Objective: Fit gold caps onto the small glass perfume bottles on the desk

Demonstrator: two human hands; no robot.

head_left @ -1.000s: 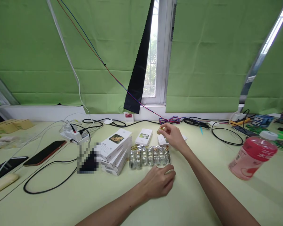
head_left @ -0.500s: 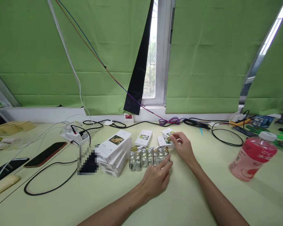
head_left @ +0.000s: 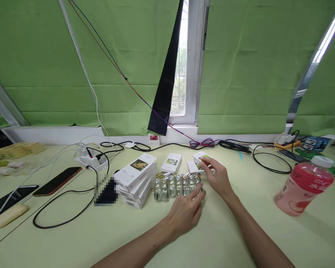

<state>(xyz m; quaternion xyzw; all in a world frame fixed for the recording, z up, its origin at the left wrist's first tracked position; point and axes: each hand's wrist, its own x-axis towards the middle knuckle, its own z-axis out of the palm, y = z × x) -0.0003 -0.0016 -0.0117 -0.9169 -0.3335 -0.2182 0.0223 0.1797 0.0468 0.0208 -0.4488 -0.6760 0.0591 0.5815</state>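
Several small clear glass bottles (head_left: 171,186) stand side by side in a tight row on the table. At the row's right end, the outstretched fingers of my left hand (head_left: 185,211) rest against the last bottle, which they partly cover. Beyond it, my right hand (head_left: 218,176) pinches a small gold cap (head_left: 200,166) between thumb and fingers, over two white boxes. Of these boxes, the rear one (head_left: 198,155) is partly behind that hand. More gold and silver caps (head_left: 160,175) lie behind the bottles. A white box with a flower picture (head_left: 171,163) lies further back.
Left of the bottles is a stack of white boxes (head_left: 138,173). A pink drink bottle (head_left: 303,186) stands at right. Phones (head_left: 57,181), a power strip (head_left: 91,162) and looping black cables (head_left: 64,191) occupy the left. Bundled wires (head_left: 202,143) run along the back edge.
The whole view has shifted slightly, with the scene moving a little to the right. My left hand stays at the bottles, and my right hand still holds the gold cap near the boxes.
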